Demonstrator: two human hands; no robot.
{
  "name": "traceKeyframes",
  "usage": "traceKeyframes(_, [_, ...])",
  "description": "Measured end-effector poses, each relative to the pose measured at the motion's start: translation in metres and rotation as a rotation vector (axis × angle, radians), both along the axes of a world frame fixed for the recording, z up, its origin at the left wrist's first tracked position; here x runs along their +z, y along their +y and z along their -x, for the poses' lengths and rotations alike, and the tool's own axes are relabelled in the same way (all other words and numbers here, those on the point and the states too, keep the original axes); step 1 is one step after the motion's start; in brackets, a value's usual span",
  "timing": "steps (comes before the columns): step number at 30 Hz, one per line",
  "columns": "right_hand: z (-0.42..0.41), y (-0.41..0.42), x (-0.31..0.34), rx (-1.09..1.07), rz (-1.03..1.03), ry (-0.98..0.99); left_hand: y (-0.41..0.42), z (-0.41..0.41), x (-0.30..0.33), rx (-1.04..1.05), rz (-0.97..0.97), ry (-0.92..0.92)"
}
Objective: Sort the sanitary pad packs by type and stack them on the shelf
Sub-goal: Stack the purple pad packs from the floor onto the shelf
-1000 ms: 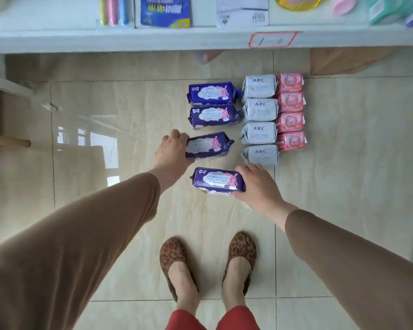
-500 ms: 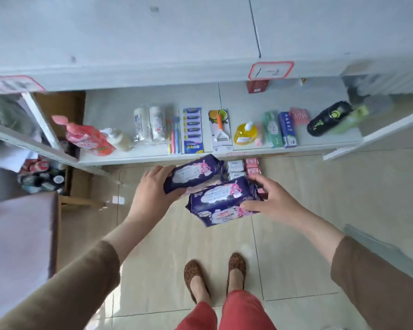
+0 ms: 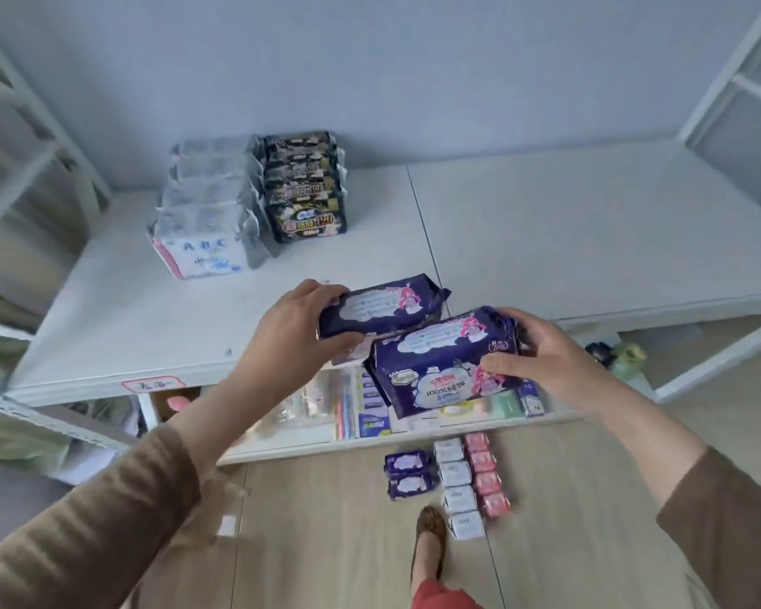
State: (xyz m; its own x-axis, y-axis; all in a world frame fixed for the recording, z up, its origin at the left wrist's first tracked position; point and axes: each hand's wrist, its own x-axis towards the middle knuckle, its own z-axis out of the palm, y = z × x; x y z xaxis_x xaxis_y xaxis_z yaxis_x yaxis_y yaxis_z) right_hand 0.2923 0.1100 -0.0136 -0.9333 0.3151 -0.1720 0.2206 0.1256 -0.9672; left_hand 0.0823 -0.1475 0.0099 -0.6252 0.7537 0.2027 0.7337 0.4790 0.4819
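Floor: a shoe (image 3: 429, 531) stands on the tiles, and just beyond it loose packs lie in three columns: two purple floor packs (image 3: 407, 474), four white floor packs (image 3: 455, 485) and four pink floor packs (image 3: 486, 474), the columns touching side by side.
Lower shelf: its front edge (image 3: 326, 446) shows below the hands, with small goods on it too blurred to name.
Left hand: the left hand (image 3: 288, 340) holds one purple pack (image 3: 381, 307) by its left end, fingers curled over the top edge and thumb beneath.
Right hand: the right hand (image 3: 545, 358) holds a stack of purple packs (image 3: 444, 360) by the right end, fingers clamped round it and thumb across the front face; how many packs are in it I cannot tell.
Position of held packs: both are in the air above the front edge of the upper shelf (image 3: 567, 239), near its middle seam; the left one touches or overlaps the right stack.
Shelf label: a small red-bordered tag (image 3: 152, 383) sits on the front edge toward the left.
Upper shelf, back left: a row of white ABC packs (image 3: 207, 208) stands front to back, and a row of black packs (image 3: 306, 186) stands touching its right side, both running toward the back wall.
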Motion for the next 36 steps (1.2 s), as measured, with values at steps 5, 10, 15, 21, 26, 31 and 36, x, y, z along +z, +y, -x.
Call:
traceKeyframes(5, [0.055, 0.057, 0.015, -0.005, 0.014, 0.024, 0.075, 0.064, 0.028, -0.023, 0.041, 0.024])
traceKeyframes(10, [0.120, 0.101, 0.031, -0.006, -0.041, 0.033, 0.143, 0.128, 0.039, -0.016, 0.051, -0.005])
traceKeyframes(15, [0.180, 0.133, 0.029, -0.070, -0.062, 0.077, 0.203, 0.201, 0.040, -0.042, 0.116, 0.045])
traceKeyframes(21, [0.249, 0.157, 0.016, -0.187, -0.077, 0.066, 0.261, 0.301, 0.031, -0.089, 0.143, 0.106])
traceKeyframes(26, [0.294, 0.165, 0.001, -0.291, -0.110, 0.058, 0.285, 0.366, 0.010, -0.051, 0.204, 0.221])
traceKeyframes(31, [0.323, 0.166, -0.017, -0.321, -0.089, 0.046, 0.290, 0.400, -0.016, -0.029, 0.172, 0.207])
traceKeyframes(36, [0.341, 0.166, -0.029, -0.273, -0.085, 0.009, 0.292, 0.409, -0.029, -0.035, 0.152, 0.205])
